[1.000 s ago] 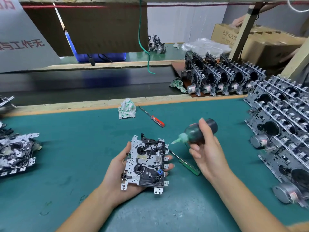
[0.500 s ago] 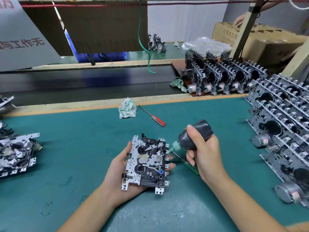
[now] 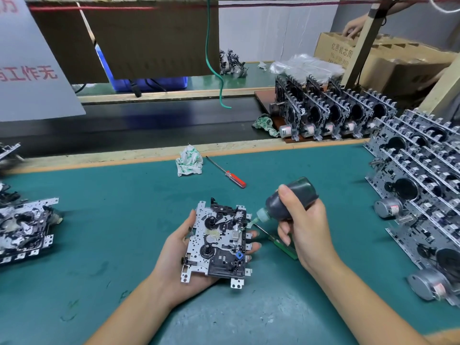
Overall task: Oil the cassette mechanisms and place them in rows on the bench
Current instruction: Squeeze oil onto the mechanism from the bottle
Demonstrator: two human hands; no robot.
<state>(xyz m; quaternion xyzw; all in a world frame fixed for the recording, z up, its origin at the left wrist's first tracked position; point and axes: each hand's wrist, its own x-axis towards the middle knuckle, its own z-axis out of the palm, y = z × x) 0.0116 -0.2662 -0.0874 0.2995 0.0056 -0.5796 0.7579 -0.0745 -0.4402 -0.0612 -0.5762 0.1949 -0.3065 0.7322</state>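
Note:
A silver and black cassette mechanism [image 3: 219, 241] lies face up in my left hand [image 3: 174, 255], thumb on its left edge and fingertips curled round its right edge. My right hand [image 3: 305, 227] grips a dark oil bottle [image 3: 290, 201] tilted down to the left, its pale green nozzle tip touching the mechanism's right side. Rows of standing mechanisms [image 3: 423, 192] fill the bench's right side.
A green-handled screwdriver [image 3: 283, 245] lies under my right hand, a red-handled screwdriver [image 3: 231, 176] and a crumpled cloth [image 3: 189, 161] farther back. More mechanisms [image 3: 25, 225] lie at the left. Another row [image 3: 331, 115] stands on a board behind. A person's hand [image 3: 353, 27] rests on a carton.
My right hand lowered and tilted the oil bottle from above the mechanism until its nozzle reached the mechanism's right side. My left hand held the mechanism still.

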